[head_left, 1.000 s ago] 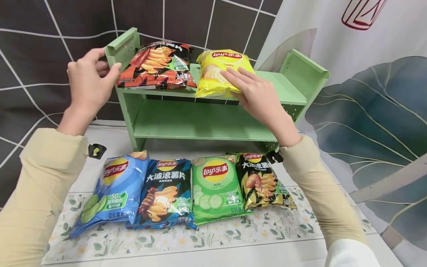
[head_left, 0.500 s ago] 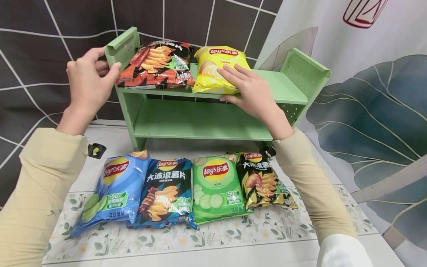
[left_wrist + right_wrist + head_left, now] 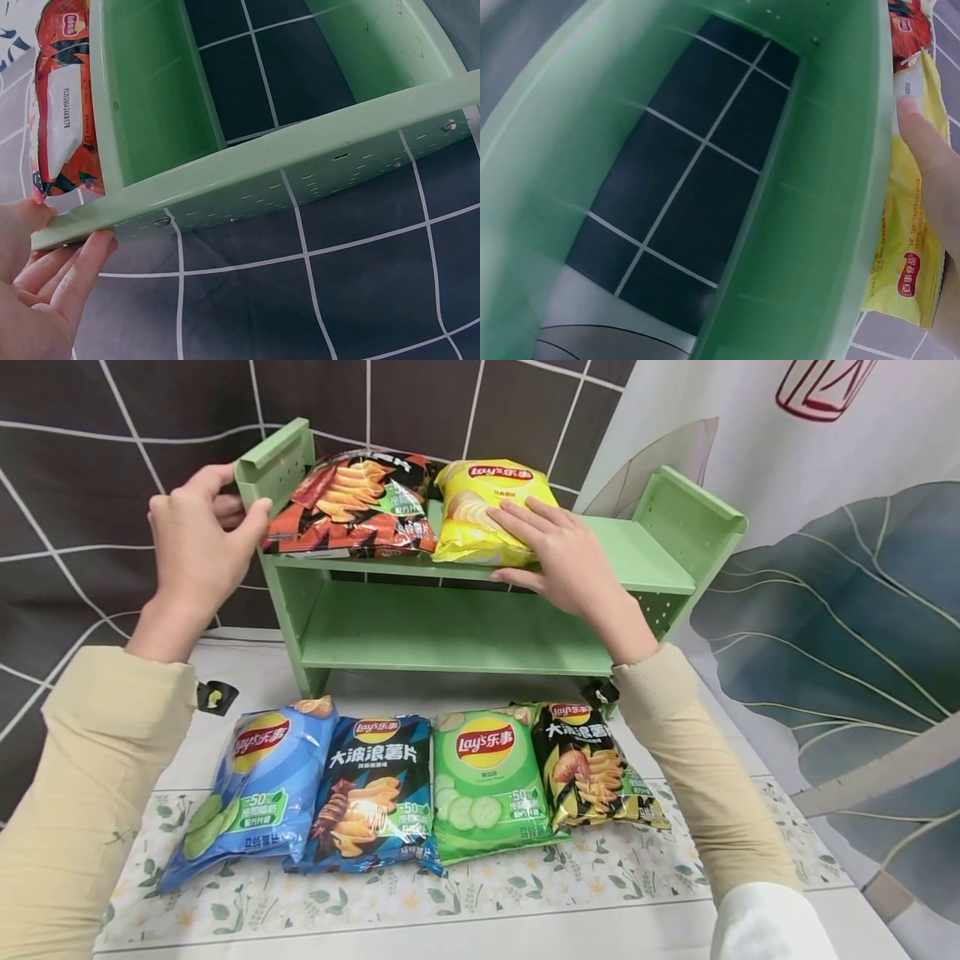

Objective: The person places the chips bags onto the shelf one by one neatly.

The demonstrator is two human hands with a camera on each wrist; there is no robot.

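Observation:
In the head view my left hand (image 3: 201, 553) holds the upper left side panel of a green two-tier shelf (image 3: 450, 627). The left wrist view shows that thumb on the panel's inner face and the fingers (image 3: 86, 270) outside. An orange-and-black chip bag (image 3: 360, 510) lies on the top tier beside it. To its right is a yellow Lay's chip bag (image 3: 480, 539), leaning back on the same tier. My right hand (image 3: 566, 552) rests on its right part, fingers extended over the front. In the right wrist view the thumb (image 3: 922, 135) lies along the bag's lower side.
In front of the shelf lie a light blue chip bag (image 3: 258, 785), a dark blue one (image 3: 371, 793), a green one (image 3: 491, 785) and a black one (image 3: 588, 768). Under them is a floral-patterned strip (image 3: 480, 902). A dark tiled backdrop (image 3: 420, 402) stands behind.
The yellow chip bag has shifted left and back on the top tier, closer to the orange one. My right hand moved left with it, its thumb now spread. My left hand stayed put.

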